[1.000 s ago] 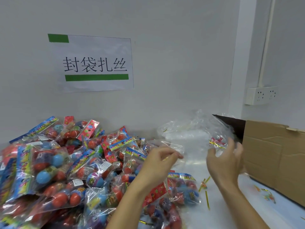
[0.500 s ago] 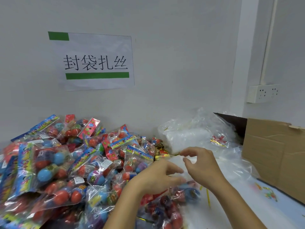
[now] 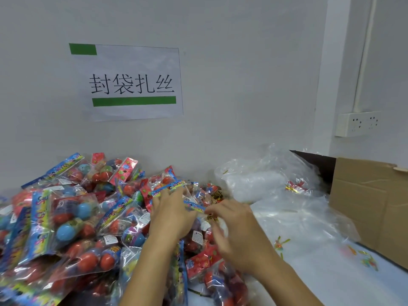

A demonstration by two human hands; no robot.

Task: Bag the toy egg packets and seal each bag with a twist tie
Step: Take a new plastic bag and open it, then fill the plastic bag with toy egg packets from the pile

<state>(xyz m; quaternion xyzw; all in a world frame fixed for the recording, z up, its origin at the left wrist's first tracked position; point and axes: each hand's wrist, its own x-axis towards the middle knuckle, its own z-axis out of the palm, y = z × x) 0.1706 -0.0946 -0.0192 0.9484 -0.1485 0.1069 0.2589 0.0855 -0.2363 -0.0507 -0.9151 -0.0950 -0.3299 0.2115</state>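
Fingers [image 3: 170, 196] deep in packet heap [image 3: 72, 217]; clear bags [image 3: 265, 180], cardboard box [image 3: 371, 206] right.

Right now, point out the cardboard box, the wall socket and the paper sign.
cardboard box [image 3: 373, 208], head view, on its near side panel.
wall socket [image 3: 358, 124], head view, middle of its white face.
paper sign [image 3: 132, 85], head view, on the printed characters.

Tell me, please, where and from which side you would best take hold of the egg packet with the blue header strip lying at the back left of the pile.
I would probably pinch the blue header strip of that egg packet from above and the left. The strip is flat, stiff-looking and lies exposed at the pile's edge, while the egg end bulges and is wedged among neighbouring packets.
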